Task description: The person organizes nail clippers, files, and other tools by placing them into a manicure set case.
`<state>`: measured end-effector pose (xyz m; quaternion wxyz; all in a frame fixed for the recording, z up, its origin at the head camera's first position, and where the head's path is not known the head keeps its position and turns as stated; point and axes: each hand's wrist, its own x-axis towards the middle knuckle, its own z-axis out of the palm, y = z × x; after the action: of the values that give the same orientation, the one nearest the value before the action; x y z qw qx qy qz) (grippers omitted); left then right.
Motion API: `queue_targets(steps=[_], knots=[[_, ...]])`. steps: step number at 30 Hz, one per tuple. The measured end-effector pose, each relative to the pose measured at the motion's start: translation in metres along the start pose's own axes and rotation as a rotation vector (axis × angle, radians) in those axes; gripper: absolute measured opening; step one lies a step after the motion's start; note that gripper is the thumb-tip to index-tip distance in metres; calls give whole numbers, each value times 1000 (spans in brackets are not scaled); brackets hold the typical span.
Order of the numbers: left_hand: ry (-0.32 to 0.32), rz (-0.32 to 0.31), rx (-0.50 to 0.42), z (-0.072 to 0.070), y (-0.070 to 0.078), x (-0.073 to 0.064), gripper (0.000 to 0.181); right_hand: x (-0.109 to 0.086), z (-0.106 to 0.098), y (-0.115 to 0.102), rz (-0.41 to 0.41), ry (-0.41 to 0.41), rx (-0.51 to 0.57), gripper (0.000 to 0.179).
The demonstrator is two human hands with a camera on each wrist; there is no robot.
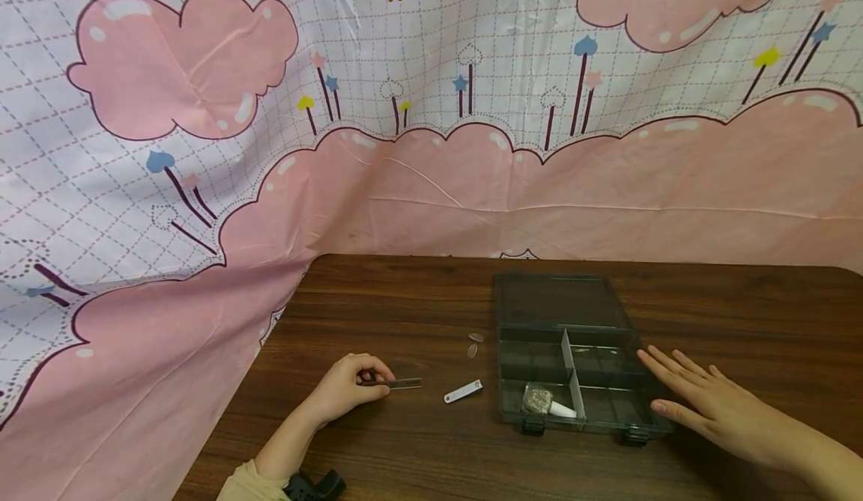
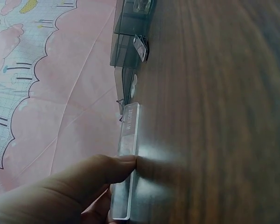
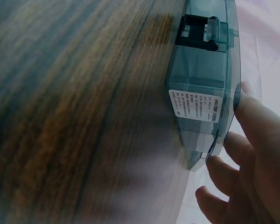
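My left hand pinches a small, clear, flat rectangular case between thumb and fingers, just above or on the table; the print on it is too blurred to read. To its right lies a silver nail clipper. My right hand touches the right edge of a dark see-through divided box, its fingers fairly straight along the rim. The box's lid is laid back. In its front left compartment lies a glittery bottle with a white cap.
Two small clear oval pieces, one of them a clear oval, lie left of the box on the brown wooden table. Black latches stick out at the box's front. A pink and white patterned cloth hangs behind and at the left.
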<state>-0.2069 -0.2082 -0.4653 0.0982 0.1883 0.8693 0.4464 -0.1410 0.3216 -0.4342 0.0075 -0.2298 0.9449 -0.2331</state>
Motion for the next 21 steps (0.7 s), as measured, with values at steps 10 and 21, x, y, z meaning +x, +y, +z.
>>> queue_targets(steps=[10, 21], knots=[[0, -24, -53, 0, 0, 0, 8, 0, 0, 1, 13, -14, 14, 65], [6, -33, -77, -1, 3, 0, 10, -1, 1, 1, 6, -1, 0, 64]])
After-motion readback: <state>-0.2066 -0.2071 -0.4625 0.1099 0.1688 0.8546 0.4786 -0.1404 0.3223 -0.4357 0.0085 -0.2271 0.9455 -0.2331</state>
